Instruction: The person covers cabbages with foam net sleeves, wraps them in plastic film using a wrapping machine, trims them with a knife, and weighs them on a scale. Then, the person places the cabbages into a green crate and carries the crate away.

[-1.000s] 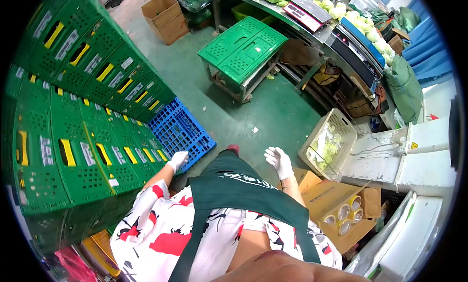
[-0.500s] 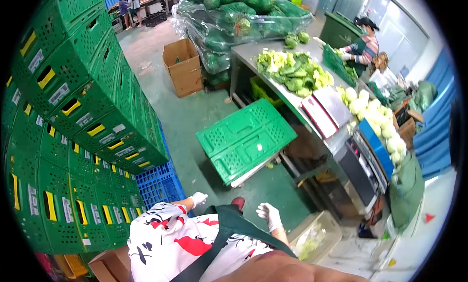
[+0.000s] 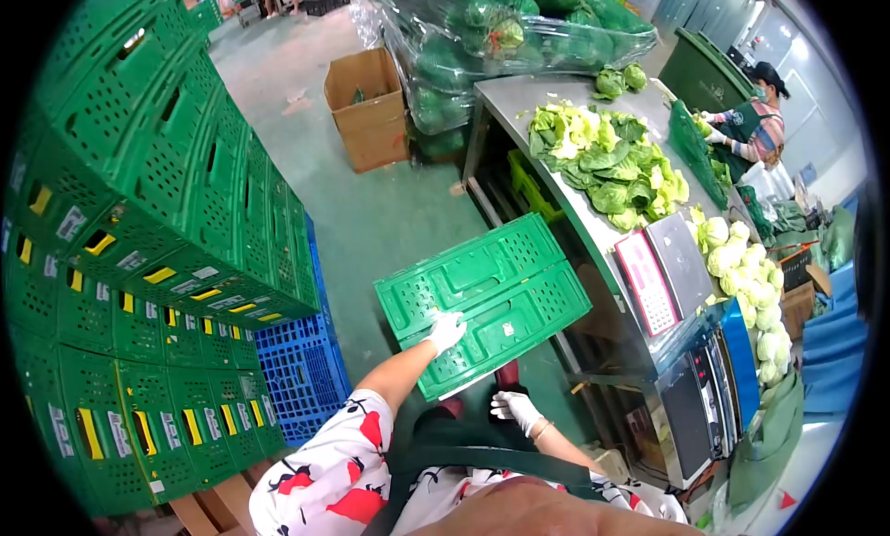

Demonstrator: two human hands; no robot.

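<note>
A green plastic folding crate, collapsed flat, lies at the top of a low pile in front of me. My left hand, in a white glove, reaches over its near left part with the fingers spread on the upper face. My right hand, also gloved, hangs near my body just off the crate's near edge; its fingers look loosely apart and hold nothing. What the crate rests on is mostly hidden beneath it.
Stacked green crates rise at the left by a blue pallet. To the right, a metal table bears cabbage leaves, a scale and trimmed cabbages. A cardboard box stands behind; a co-worker works beyond the table.
My left hand has reached forward from beside my body onto the flat crate. My view has come closer to the crate and table. My right hand stays low near my body.
</note>
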